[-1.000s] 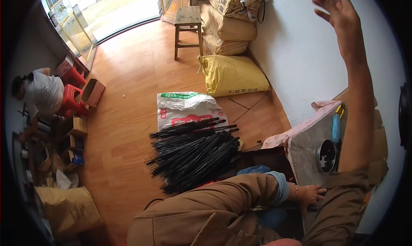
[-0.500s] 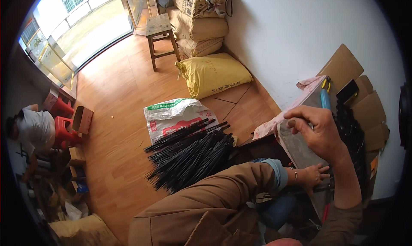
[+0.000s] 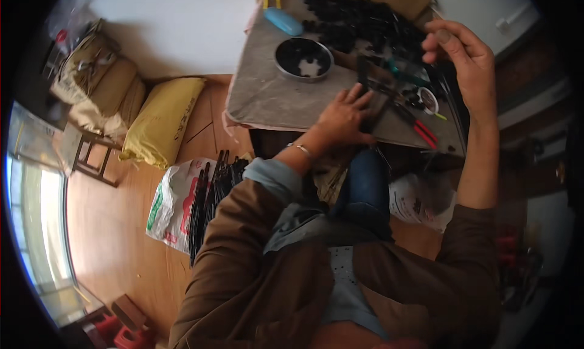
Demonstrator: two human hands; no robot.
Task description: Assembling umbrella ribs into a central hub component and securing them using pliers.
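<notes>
My left hand [image 3: 345, 116] rests at the front edge of the grey-covered table [image 3: 261, 102], fingers spread and nothing seen in them. Just beyond its fingertips stands a dark tool [image 3: 363, 72], too blurred to name. Over the table's right side I hold my right hand [image 3: 467, 60] raised, thumb and fingers curled together; whatever is between them, if anything, is hidden. Pliers with red handles [image 3: 421, 130] lie between the hands, close to a small white cup [image 3: 427, 101]. A round metal bowl [image 3: 278, 66] with small black pieces sits farther left.
Black parts [image 3: 365, 17] are heaped at the table's back, near a blue tool [image 3: 283, 21]. Long black rods [image 3: 204, 197] lie on a white sack [image 3: 172, 206] on the floor. A yellow sack [image 3: 164, 121] and a wooden stool [image 3: 94, 154] are at the left.
My view has turned right toward the table, so the bowl, black heap and red-handled pliers now show. The left hand stays spread at the table; the right remains raised with curled fingers.
</notes>
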